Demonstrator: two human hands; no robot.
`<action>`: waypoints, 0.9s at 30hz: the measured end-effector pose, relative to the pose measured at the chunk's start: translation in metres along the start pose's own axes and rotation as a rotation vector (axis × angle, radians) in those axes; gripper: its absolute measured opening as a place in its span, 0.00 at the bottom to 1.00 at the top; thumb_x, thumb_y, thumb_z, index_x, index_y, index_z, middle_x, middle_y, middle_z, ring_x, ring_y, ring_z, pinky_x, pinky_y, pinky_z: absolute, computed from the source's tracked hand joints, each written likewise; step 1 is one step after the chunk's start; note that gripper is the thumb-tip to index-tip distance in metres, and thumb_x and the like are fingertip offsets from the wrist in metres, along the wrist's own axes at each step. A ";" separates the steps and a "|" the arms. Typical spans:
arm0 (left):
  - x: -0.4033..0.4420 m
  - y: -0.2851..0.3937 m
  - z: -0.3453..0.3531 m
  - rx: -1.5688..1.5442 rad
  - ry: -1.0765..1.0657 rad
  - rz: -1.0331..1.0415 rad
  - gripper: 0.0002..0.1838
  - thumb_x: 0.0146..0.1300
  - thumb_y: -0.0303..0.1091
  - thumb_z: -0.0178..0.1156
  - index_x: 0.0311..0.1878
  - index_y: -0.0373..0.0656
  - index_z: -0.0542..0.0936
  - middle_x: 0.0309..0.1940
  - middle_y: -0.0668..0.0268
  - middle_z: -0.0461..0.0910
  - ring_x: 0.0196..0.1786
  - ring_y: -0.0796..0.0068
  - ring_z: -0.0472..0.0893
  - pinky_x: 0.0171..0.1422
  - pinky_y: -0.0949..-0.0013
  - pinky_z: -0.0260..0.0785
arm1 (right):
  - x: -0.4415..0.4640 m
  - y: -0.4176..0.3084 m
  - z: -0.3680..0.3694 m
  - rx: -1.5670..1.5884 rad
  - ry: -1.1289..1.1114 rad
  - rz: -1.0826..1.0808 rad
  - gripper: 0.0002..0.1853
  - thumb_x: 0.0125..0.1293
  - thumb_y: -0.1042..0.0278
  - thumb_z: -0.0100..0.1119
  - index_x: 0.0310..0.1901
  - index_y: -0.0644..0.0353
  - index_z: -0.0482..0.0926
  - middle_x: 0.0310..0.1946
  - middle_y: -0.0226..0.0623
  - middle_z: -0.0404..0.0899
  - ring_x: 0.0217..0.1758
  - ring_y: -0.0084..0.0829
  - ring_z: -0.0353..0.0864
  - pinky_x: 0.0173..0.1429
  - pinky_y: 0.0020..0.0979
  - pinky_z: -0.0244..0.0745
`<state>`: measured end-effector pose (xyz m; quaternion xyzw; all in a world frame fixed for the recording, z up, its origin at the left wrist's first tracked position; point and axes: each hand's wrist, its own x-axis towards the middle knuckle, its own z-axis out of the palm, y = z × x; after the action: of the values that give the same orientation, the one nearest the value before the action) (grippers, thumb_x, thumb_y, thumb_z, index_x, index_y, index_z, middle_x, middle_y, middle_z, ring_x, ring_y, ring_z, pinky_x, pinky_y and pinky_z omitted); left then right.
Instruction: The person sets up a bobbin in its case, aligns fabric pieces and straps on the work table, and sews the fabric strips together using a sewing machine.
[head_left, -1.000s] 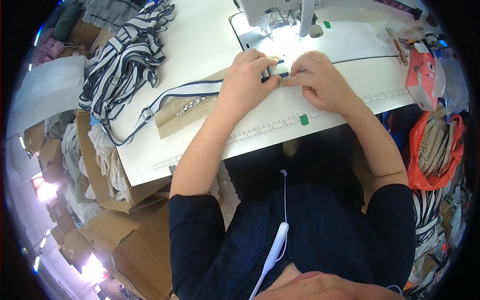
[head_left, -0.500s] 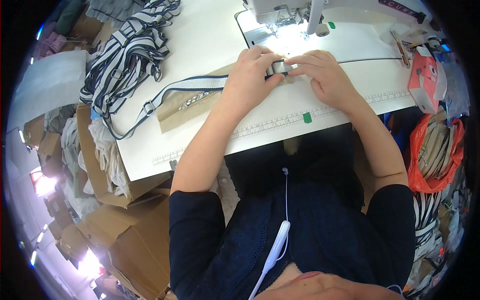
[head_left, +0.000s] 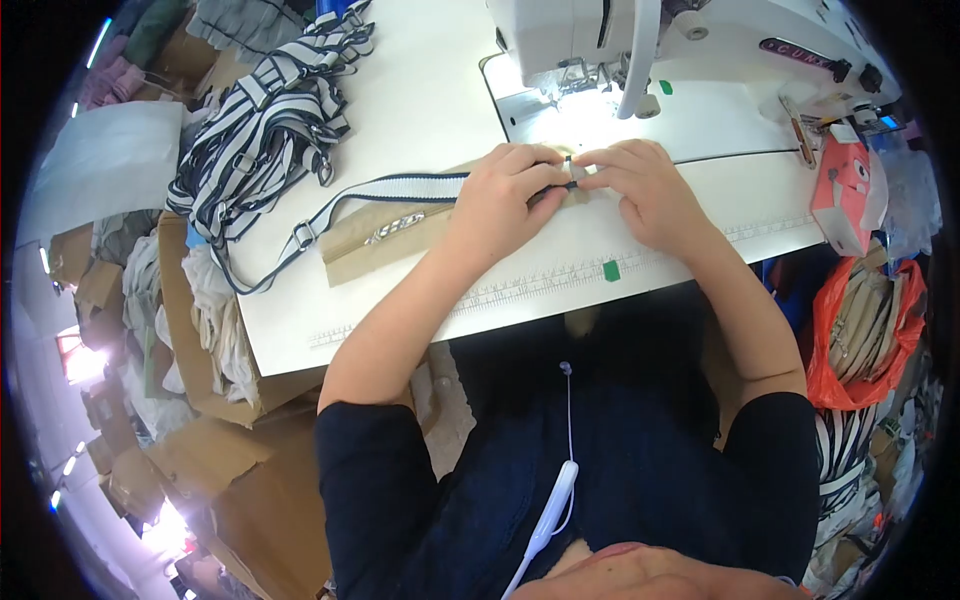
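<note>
A white webbing strap (head_left: 415,187) with dark navy edges runs across the table into my left hand (head_left: 505,203), whose fingers are closed round it near its end. My right hand (head_left: 648,192) pinches that end from the other side, fingertips almost meeting the left ones. Only a short bit of strap shows between them. Under the strap lies a beige fabric piece (head_left: 345,258) with a zipper and a patterned strip. Further left, a metal slider buckle (head_left: 303,236) sits on the strap. The sewing machine's lit needle area (head_left: 590,105) is just beyond both hands.
A heap of striped straps (head_left: 265,130) lies at the table's back left. Along the front edge runs a printed ruler (head_left: 520,285) with green tape. A pink box (head_left: 843,195) stands at the right, above a red bag (head_left: 825,350) of beige pieces. Cardboard boxes (head_left: 250,510) are at lower left.
The fingertips have drawn closer together, and less of the strap shows between them. The whole view has shifted, with the table and machine lower in the picture.
</note>
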<state>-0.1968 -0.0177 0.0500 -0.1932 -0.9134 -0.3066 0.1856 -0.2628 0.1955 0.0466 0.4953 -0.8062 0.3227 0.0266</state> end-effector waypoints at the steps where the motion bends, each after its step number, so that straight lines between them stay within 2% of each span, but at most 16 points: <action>1: -0.001 -0.001 0.002 0.001 0.009 0.004 0.09 0.50 0.25 0.68 0.36 0.43 0.84 0.42 0.66 0.82 0.45 0.63 0.80 0.50 0.63 0.74 | 0.001 0.000 -0.002 0.008 -0.008 0.011 0.22 0.46 0.86 0.48 0.42 0.55 0.83 0.54 0.27 0.78 0.58 0.33 0.72 0.66 0.38 0.61; 9: -0.005 0.001 0.003 0.019 0.048 0.000 0.09 0.50 0.27 0.68 0.36 0.44 0.83 0.44 0.67 0.81 0.46 0.63 0.80 0.50 0.63 0.74 | -0.001 -0.002 -0.001 0.001 0.029 0.050 0.22 0.46 0.84 0.50 0.42 0.52 0.84 0.53 0.32 0.76 0.53 0.36 0.72 0.63 0.39 0.63; 15: -0.006 0.000 0.003 0.011 0.060 -0.007 0.08 0.50 0.28 0.69 0.36 0.45 0.83 0.43 0.68 0.81 0.46 0.64 0.80 0.49 0.64 0.74 | -0.002 -0.006 -0.001 -0.042 0.054 0.017 0.21 0.46 0.83 0.51 0.42 0.52 0.83 0.47 0.32 0.74 0.49 0.38 0.72 0.59 0.38 0.64; 21: -0.007 0.001 0.005 0.028 0.059 -0.037 0.08 0.50 0.28 0.69 0.36 0.45 0.83 0.43 0.68 0.81 0.46 0.64 0.80 0.49 0.64 0.75 | -0.001 -0.001 -0.003 -0.048 0.023 -0.010 0.22 0.46 0.84 0.51 0.42 0.51 0.83 0.46 0.32 0.75 0.49 0.37 0.72 0.58 0.38 0.64; 27: -0.006 0.000 0.004 0.016 0.027 -0.057 0.08 0.51 0.28 0.68 0.37 0.45 0.84 0.44 0.68 0.82 0.47 0.66 0.81 0.50 0.65 0.75 | -0.003 -0.003 0.001 -0.094 0.073 -0.064 0.22 0.47 0.82 0.52 0.45 0.53 0.82 0.51 0.28 0.77 0.55 0.36 0.72 0.62 0.39 0.64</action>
<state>-0.1923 -0.0161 0.0442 -0.1615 -0.9182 -0.3072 0.1908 -0.2582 0.1964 0.0463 0.5071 -0.8025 0.3014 0.0893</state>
